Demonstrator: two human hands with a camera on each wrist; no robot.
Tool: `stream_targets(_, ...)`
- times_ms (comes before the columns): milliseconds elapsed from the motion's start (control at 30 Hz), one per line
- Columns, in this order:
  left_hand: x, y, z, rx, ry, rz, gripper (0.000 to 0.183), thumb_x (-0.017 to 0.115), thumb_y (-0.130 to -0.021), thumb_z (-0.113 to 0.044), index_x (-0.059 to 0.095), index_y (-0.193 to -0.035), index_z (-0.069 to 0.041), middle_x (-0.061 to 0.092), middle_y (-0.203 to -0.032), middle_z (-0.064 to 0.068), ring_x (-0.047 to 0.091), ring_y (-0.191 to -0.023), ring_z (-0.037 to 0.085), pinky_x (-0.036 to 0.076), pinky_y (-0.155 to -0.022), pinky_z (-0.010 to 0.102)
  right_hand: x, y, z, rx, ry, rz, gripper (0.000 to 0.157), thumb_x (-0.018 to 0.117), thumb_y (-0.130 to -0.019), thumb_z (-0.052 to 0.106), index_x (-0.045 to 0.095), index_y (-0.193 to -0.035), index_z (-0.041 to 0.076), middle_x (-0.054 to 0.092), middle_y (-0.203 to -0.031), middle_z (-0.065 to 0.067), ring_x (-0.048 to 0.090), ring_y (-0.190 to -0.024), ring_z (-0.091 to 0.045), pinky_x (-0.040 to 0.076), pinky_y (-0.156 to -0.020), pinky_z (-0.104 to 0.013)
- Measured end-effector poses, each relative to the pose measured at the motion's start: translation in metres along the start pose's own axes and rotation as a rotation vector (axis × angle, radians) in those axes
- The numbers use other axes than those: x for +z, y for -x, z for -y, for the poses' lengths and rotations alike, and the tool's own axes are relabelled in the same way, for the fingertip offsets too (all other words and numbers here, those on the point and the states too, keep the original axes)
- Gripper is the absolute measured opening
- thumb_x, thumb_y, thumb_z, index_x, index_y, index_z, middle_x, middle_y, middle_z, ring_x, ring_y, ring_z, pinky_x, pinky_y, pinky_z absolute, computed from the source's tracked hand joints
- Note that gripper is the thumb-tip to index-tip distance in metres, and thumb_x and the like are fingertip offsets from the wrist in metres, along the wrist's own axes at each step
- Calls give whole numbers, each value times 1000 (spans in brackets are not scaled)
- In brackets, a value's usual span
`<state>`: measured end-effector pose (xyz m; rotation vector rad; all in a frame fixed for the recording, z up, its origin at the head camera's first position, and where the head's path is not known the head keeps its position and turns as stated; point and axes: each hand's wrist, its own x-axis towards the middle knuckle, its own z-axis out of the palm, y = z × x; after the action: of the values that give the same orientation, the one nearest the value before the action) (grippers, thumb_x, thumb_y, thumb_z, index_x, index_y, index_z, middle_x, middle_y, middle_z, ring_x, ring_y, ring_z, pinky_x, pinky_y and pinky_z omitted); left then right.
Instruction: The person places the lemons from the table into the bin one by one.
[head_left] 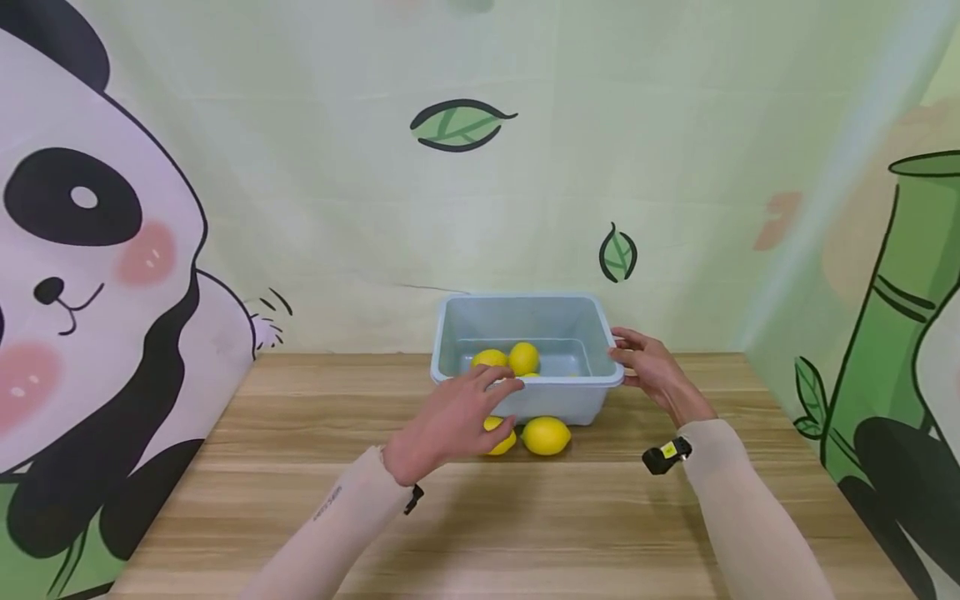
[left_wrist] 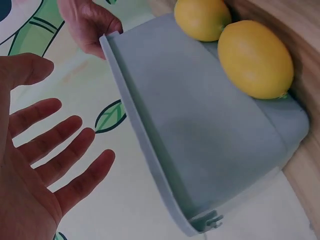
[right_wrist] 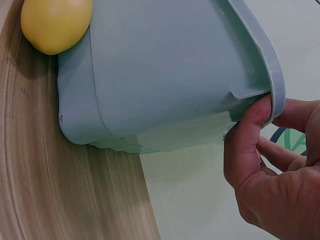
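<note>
A light blue-grey plastic bin (head_left: 570,402) stands on the table by the back wall, with several yellow lemons (head_left: 524,358) inside. Two more lemons (head_left: 546,436) lie on the tabletop close to its front wall; the left one is partly covered by my left hand (head_left: 450,417). That hand hovers in front of the bin, fingers spread and slightly bent; the left wrist view shows the hand (left_wrist: 37,170) holding nothing, apart from the rim. At the bin's right end my right hand (head_left: 656,371) grips the rim, fingers curled at its corner in the right wrist view (right_wrist: 270,170).
The wood-grain table (head_left: 315,433) extends to both sides and toward me. Right behind the bin hangs a pale green backdrop (head_left: 337,217) printed with a panda, leaves and bamboo. A small black device (head_left: 666,456) is strapped at my right wrist.
</note>
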<state>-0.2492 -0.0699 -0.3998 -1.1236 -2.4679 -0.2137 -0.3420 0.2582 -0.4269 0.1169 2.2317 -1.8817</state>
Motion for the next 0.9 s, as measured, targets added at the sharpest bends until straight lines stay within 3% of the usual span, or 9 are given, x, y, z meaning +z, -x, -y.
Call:
stream_targets(233, 7, 13, -2, -12, -1, -29, 36, 63, -91, -34, 64, -124, -18, 64, -122, -1, 62, -107, 17, 57, -77, 30, 0, -1, -1, 1, -4, -4, 59, 52, -101, 14, 29, -155, 14, 35, -147, -16, 46, -128, -31, 58, -78, -25)
stream_targets(700, 26, 26, -2, -64, 23, 130, 41, 61, -93, -40, 61, -128, -20, 61, -129, -1, 59, -116, 18, 59, -82, 36, 0, -1, -2, -4, 1, -2, 59, 52, -101, 15, 28, -155, 13, 35, -148, -17, 47, -124, -28, 57, -78, -24)
stream_targets(900, 42, 24, 0, -74, 57, 191, 43, 62, -93, -39, 59, -131, -18, 59, -135, 2, 59, -121, 21, 56, -94, 39, -1, -1, -2, -3, -4, -3, 60, 52, -101, 16, 28, -155, 14, 36, -146, -15, 45, -128, -31, 57, -79, -24)
